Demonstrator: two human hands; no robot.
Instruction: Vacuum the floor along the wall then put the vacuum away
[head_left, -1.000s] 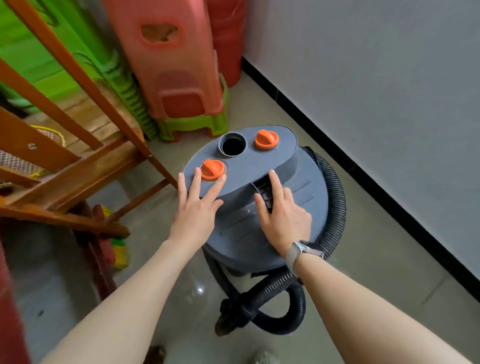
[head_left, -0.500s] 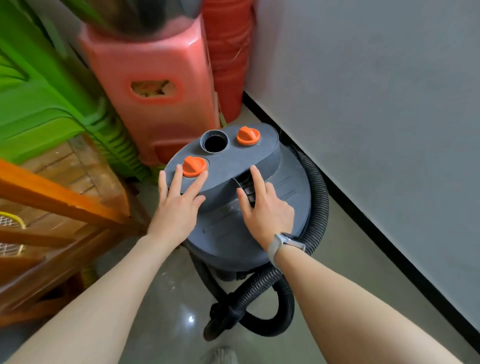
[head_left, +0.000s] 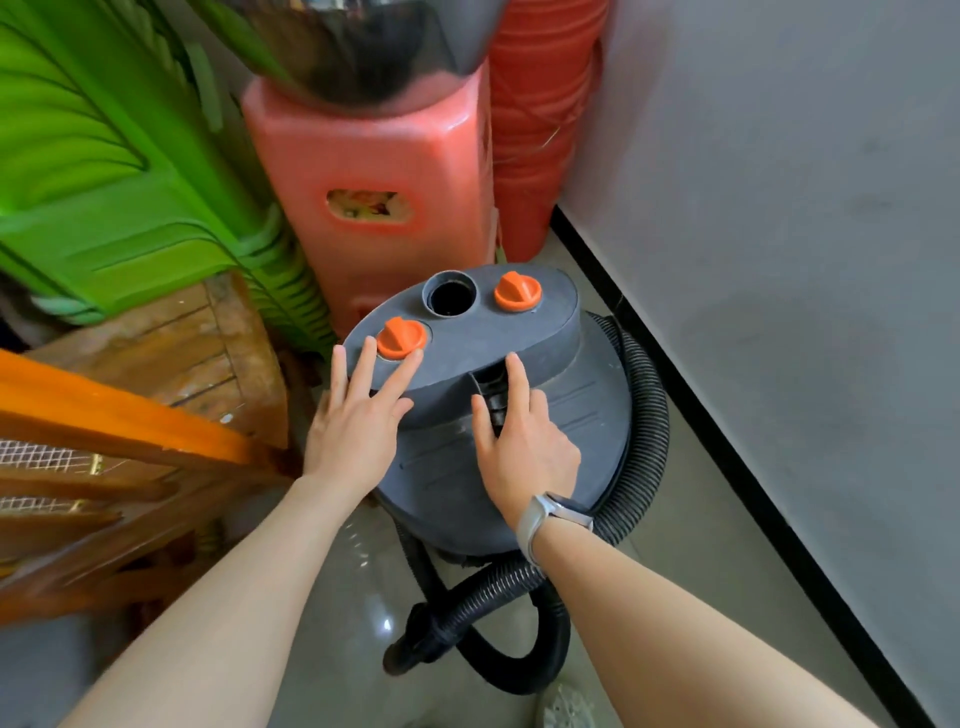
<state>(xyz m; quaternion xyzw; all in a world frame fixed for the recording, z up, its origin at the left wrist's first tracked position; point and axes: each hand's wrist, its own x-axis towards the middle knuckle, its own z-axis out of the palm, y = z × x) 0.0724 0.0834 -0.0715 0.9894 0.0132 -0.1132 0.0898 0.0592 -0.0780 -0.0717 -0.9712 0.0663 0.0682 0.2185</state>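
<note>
While two hands, left hand (head_left: 349, 436) and right hand (head_left: 524, 441), press flat-fingered on vacuum (head_left: 519, 364), two orange knobs (head_left: 401, 338) show.

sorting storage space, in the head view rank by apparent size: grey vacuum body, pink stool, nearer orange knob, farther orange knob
1. grey vacuum body and pink stool: alike, the stool is farther, so unranked
2. nearer orange knob and farther orange knob: alike
</note>
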